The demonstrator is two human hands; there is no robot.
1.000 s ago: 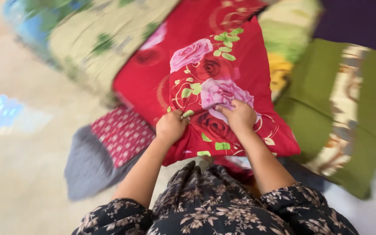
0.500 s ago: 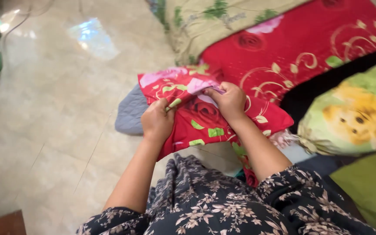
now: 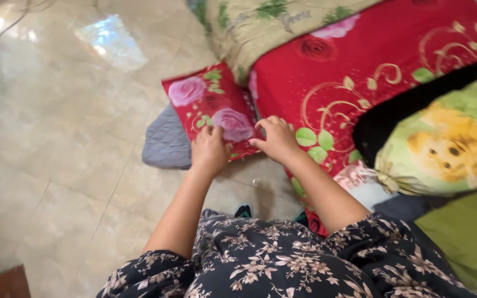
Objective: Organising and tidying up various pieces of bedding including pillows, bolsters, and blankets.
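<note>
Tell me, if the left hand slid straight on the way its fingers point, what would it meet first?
The left hand already lies on the folded red rose-print cloth, fingers pointing up-frame. Going on, it would cross that cloth, then probably reach the beige floral bedding beyond, though depth is hard to judge.

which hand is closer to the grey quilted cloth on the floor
Left. The left hand rests on the folded red floral cloth right beside the grey quilted cloth; the right hand lies farther off, toward the red bedding.

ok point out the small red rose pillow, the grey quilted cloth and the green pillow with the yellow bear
small red rose pillow [image 3: 208, 105], head view, pink rose print
grey quilted cloth [image 3: 167, 144], head view, bare middle
green pillow with the yellow bear [image 3: 448, 146], head view, bear's face
</note>
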